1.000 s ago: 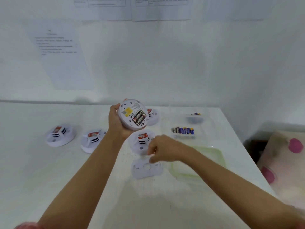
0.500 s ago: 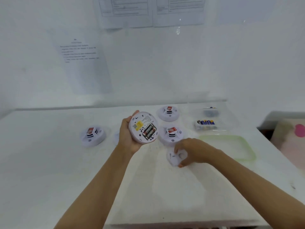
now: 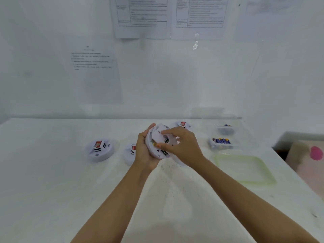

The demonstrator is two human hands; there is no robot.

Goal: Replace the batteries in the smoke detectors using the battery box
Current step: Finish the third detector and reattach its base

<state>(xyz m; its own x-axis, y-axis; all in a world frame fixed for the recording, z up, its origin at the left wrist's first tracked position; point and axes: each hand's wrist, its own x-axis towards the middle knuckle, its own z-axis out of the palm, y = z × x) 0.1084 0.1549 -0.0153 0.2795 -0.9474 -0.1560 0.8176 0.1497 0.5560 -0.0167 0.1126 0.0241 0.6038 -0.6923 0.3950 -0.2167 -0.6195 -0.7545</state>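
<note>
Hands meet above the middle of a white table [image 3: 52, 172], seen from a head-worn camera. The left hand [image 3: 144, 151] cups a round white smoke detector [image 3: 158, 154] from behind, its back tilted toward the viewer. The right hand [image 3: 182, 146] pinches a white back cover [image 3: 160, 135] between thumb and fingers and presses it against the detector's back, where a little of the dark batteries shows beneath the cover's lower edge. In my judgement the step in hand is closing the battery compartment on this unit; the next move calls for lining the cover up squarely and seating or twisting it until it locks (the catch itself is hidden by the fingers). Three other detectors rest face up on the table: one at the left [image 3: 100, 149], one just beside the left wrist [image 3: 130, 152], and one farther back [image 3: 182, 124] behind the hands. To the right sits a clear battery box [image 3: 221, 143] holding a row of blue batteries, with a second small clear container [image 3: 225, 130] just beyond it. Nearer, on the right, lies a pale green tray [image 3: 270, 179].
</note>
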